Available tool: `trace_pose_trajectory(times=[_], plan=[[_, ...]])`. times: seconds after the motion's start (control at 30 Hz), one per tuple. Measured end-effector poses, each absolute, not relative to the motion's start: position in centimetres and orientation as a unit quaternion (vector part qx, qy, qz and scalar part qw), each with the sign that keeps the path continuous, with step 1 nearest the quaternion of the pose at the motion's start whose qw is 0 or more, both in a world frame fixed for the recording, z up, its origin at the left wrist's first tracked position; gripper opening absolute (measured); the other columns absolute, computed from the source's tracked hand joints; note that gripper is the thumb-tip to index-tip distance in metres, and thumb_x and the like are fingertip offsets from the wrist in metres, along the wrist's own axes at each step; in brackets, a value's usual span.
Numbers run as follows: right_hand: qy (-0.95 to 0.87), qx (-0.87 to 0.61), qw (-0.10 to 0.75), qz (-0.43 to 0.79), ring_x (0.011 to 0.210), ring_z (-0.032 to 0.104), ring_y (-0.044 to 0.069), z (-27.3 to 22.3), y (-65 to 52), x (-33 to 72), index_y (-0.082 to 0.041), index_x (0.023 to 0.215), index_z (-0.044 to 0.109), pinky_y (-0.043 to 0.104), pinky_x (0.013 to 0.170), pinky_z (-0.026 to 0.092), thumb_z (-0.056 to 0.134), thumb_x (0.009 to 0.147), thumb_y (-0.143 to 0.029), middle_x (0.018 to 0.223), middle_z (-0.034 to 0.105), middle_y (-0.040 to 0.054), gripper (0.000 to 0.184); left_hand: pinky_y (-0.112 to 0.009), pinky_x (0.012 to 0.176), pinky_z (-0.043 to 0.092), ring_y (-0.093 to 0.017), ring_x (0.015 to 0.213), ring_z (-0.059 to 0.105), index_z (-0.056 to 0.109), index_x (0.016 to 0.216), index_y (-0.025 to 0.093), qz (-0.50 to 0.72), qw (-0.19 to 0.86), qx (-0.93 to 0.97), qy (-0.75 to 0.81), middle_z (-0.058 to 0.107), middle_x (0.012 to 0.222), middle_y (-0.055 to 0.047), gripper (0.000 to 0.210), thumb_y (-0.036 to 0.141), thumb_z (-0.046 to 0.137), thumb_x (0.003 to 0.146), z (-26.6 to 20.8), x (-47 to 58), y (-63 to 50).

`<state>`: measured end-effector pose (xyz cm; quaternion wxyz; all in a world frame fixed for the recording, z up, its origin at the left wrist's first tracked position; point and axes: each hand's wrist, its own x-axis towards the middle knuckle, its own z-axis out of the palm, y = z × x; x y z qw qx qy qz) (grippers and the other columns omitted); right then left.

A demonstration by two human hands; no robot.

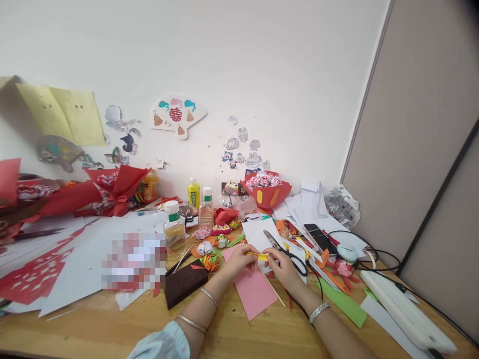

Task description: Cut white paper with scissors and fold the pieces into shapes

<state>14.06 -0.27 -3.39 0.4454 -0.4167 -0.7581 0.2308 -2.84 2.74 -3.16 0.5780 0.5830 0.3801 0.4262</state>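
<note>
A small yellow paper strip [262, 257] stretches between my two hands, a little above a pink paper sheet [258, 294]. My left hand [243, 260] pinches its left end. The fingers of my right hand [280, 264] close on the other end. Black-handled scissors [295, 257] lie just beyond my right hand with their blades toward the back left. Under my hands a thin wooden stick [276, 291] crosses the pink paper. To the left of my left hand are paper flowers [210, 260] in orange, green and white, and a dark brown box [186, 284].
Clear jars [175, 234] and a yellow bottle [193, 192] stand behind. A red-wrapped bouquet [266, 192] is near the wall. At right lie a phone [318, 237], a white mouse [347, 253], cables, green paper [342, 301] and a long white power strip [406, 309]. White sheets [86, 259] cover the left side.
</note>
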Motion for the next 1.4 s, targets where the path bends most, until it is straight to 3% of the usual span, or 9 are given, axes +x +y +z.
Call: trace_pose_trajectory(times=[0.13, 0.33, 0.53, 0.83, 1.03, 1.13, 1.23, 1.4], plan=[[-0.76, -0.392, 0.454, 0.25, 0.073, 0.061, 0.016, -3.2, -0.5, 13.9, -0.018, 0.095, 0.061, 0.027, 0.066, 0.047, 0.043, 0.084, -0.022, 0.091, 0.066, 0.0046, 0.021, -0.022, 0.051, 0.043, -0.007, 0.045, 0.052, 0.056, 0.073, 0.015, 0.438, 0.644, 0.531, 0.335, 0.058, 0.056, 0.003, 0.023, 0.028, 0.067, 0.058, -2.8, -2.9, 2.2], [-0.782, -0.418, 0.436, 0.151, 0.079, 0.058, 0.019, -3.1, -0.5, 13.9, -0.018, 0.089, 0.062, 0.029, 0.07, 0.044, 0.047, 0.084, -0.024, 0.086, 0.065, 0.0052, 0.017, -0.024, 0.062, 0.046, -0.009, 0.055, 0.057, 0.06, 0.08, 0.013, 0.458, 0.682, 0.492, 0.288, 0.063, 0.067, 0.0, 0.035, 0.034, 0.076, 0.056, -2.4, -3.0, 1.9], [-0.782, -0.415, 0.457, 0.091, 0.078, 0.056, 0.02, -3.0, -0.3, 14.0, -0.019, 0.073, 0.059, 0.031, 0.071, 0.042, 0.044, 0.086, -0.025, 0.076, 0.061, 0.0046, 0.021, -0.023, 0.054, 0.045, -0.009, 0.046, 0.056, 0.055, 0.07, 0.014, 0.441, 0.65, 0.53, 0.32, 0.065, 0.063, 0.0, 0.041, 0.049, 0.072, 0.057, -2.6, -2.9, 2.1], [-0.754, -0.44, 0.434, 0.222, 0.055, 0.05, 0.013, -3.6, 0.3, 13.9, -0.018, 0.071, 0.055, 0.023, 0.053, 0.037, 0.044, 0.083, -0.027, 0.058, 0.053, -0.0029, 0.019, -0.022, 0.046, 0.042, -0.01, 0.041, 0.056, 0.049, 0.069, 0.016, 0.424, 0.576, 0.595, 0.367, 0.064, 0.057, -0.001, 0.049, 0.063, 0.06, 0.059, -2.6, -3.0, 2.4], [-0.764, -0.438, 0.427, 0.206, 0.056, 0.052, 0.015, -3.4, 0.4, 14.3, -0.019, 0.072, 0.056, 0.024, 0.053, 0.039, 0.042, 0.083, -0.029, 0.061, 0.058, -0.0011, 0.021, -0.027, 0.051, 0.048, -0.014, 0.049, 0.06, 0.054, 0.075, 0.013, 0.406, 0.444, 0.669, 0.437, 0.067, 0.065, -0.007, 0.045, 0.056, 0.04, 0.079, -2.9, -3.0, 2.8], [-0.738, -0.489, 0.456, 0.088, 0.071, 0.057, 0.02, -3.0, 0.9, 15.9, -0.019, 0.081, 0.059, 0.029, 0.064, 0.042, 0.038, 0.085, -0.031, 0.076, 0.064, 0.0055, 0.024, -0.031, 0.069, 0.049, -0.018, 0.073, 0.063, 0.059, 0.079, 0.013, 0.406, 0.314, 0.699, 0.498, 0.068, 0.082, -0.01, 0.034, 0.038, 0.037, 0.086, -2.8, -3.8, 3.2], [-0.645, -0.584, 0.487, -0.078, 0.081, 0.056, 0.025, -2.8, 1.8, 18.5, -0.015, 0.09, 0.06, 0.034, 0.072, 0.041, 0.036, 0.085, -0.03, 0.085, 0.065, 0.012, 0.029, -0.037, 0.091, 0.038, -0.024, 0.103, 0.053, 0.063, 0.083, 0.013, 0.376, 0.176, 0.723, 0.553, 0.062, 0.105, -0.013, 0.022, 0.019, 0.042, 0.082, -2.7, -4.9, 3.4], [-0.625, -0.647, 0.38, -0.214, 0.096, 0.051, 0.031, -3.9, 3.1, 20.5, -0.01, 0.105, 0.059, 0.041, 0.081, 0.038, 0.043, 0.077, -0.018, 0.098, 0.063, 0.0176, 0.033, -0.04, 0.09, 0.036, -0.026, 0.102, 0.052, 0.065, 0.085, 0.01, 0.228, 0.042, 0.765, 0.6, 0.059, 0.105, -0.017, 0.027, 0.01, 0.038, 0.08, -3.3, -5.4, 3.3]])
